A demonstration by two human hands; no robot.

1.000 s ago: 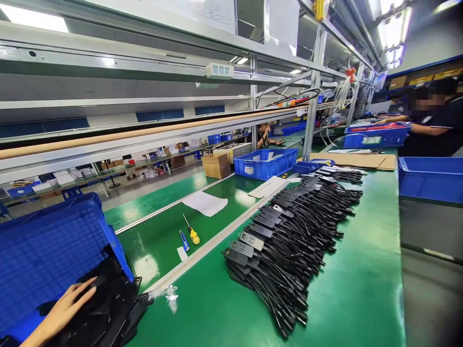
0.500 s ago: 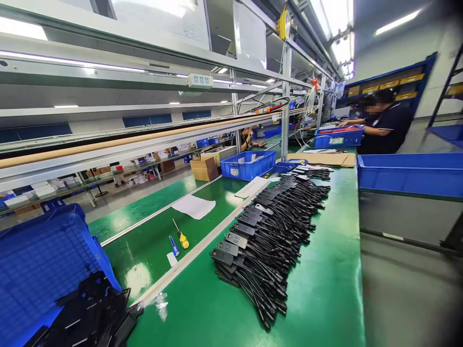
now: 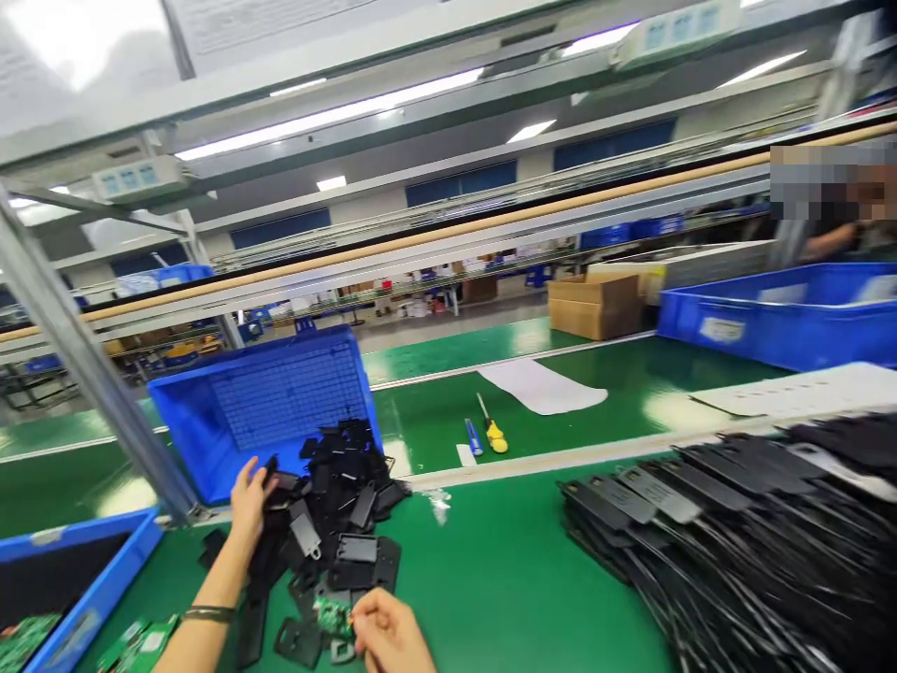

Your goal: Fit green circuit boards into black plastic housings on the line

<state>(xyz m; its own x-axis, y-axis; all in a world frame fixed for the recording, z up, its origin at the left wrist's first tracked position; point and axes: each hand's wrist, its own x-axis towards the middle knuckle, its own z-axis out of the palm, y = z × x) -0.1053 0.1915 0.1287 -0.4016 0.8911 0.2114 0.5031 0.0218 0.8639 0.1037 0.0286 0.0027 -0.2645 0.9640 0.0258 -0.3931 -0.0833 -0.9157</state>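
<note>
My left hand (image 3: 249, 500) reaches over the near side of a heap of black plastic casings (image 3: 343, 477). Its fingers are closed on a dark plastic casing (image 3: 270, 470); the grip is slightly blurred. Low in the view, my right hand (image 3: 389, 628) pinches a small green circuit board (image 3: 332, 617) by its edge. Beneath and around that board lie loose black casing parts (image 3: 298, 641). The heap spills out of a blue crate (image 3: 210, 421) tipped on its side.
A blue bin (image 3: 105, 589) and green circuit boards (image 3: 144, 643) lie at the left. Rows of black cabled units (image 3: 631, 505) cover the right. A yellow screwdriver (image 3: 496, 437), a blue cutter (image 3: 474, 437) and white paper (image 3: 543, 385) lie behind. A metal post (image 3: 91, 346) rises at the left.
My view has swung to the left, away from the cabled units and towards the tipped crate. Both my hands have come into view, the right one with a circuit board.
</note>
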